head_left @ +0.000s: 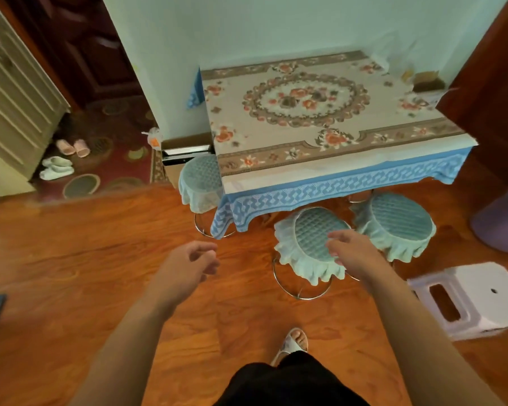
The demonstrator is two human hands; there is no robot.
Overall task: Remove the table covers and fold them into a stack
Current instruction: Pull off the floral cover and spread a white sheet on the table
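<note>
Head view: both hands, left (192, 263) and right (354, 250), relaxed and empty; stools (311, 244) front the covered table (320, 118).

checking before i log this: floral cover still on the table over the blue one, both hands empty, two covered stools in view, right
Not quite: the head view shows three covered stools, not two. The floral cover lies on the table over the blue cover, and the left hand and right hand are empty.

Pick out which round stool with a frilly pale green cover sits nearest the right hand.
The middle stool, directly beneath the right hand. The others sit at the table's left corner and further right.
</note>
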